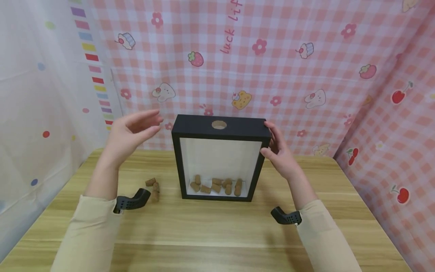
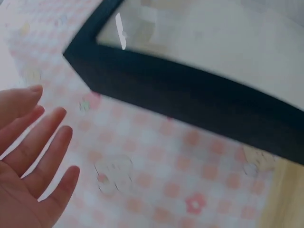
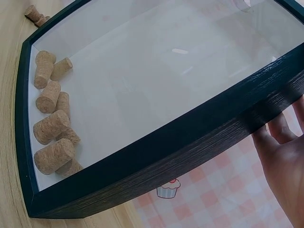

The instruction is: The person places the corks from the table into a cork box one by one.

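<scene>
A black-framed display box (image 1: 221, 130) with a clear front stands upright on the table, a round hole in its top. Several corks (image 1: 216, 185) lie along its floor; the right wrist view shows these corks (image 3: 50, 127) close up. My right hand (image 1: 280, 153) grips the box's upper right corner, thumb at the front and fingers round the side. In the right wrist view, part of this hand (image 3: 282, 156) is cut off by the frame edge. To the box's left, my left hand (image 1: 132, 132) hovers apart from it, fingers extended and holding nothing.
A few loose corks (image 1: 155, 189) lie on the wooden table (image 1: 204, 234) left of the box, near the left forearm. Behind the table hangs a pink checked cloth (image 1: 217, 83). Each wrist carries a black camera mount (image 1: 132, 201).
</scene>
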`<act>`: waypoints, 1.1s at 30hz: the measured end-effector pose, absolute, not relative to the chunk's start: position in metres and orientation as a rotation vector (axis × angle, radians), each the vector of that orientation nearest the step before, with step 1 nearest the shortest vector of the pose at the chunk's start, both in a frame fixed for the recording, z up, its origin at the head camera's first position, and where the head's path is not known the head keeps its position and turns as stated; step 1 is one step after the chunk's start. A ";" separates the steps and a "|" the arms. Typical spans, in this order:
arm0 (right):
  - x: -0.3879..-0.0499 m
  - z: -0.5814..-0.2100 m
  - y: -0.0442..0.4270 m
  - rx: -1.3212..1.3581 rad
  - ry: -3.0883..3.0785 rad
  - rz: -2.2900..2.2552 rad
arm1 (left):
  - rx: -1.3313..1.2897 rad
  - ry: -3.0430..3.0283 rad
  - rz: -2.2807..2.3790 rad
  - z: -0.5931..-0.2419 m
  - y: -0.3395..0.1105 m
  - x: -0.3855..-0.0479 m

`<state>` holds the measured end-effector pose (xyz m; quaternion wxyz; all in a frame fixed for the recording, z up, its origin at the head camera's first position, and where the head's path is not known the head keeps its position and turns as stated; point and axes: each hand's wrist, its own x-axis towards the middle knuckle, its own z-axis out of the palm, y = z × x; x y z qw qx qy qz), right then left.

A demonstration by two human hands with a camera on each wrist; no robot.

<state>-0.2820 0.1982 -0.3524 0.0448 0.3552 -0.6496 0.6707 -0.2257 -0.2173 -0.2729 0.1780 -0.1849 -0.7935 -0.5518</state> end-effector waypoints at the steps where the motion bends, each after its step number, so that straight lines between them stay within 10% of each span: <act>1: -0.282 -0.352 0.198 1.089 -1.982 2.050 | -0.505 -2.245 -1.568 -0.277 -0.221 -0.226; 33: -0.282 -0.352 0.198 1.118 -1.952 2.055 | -0.300 -2.580 -1.550 -0.444 -0.294 -0.232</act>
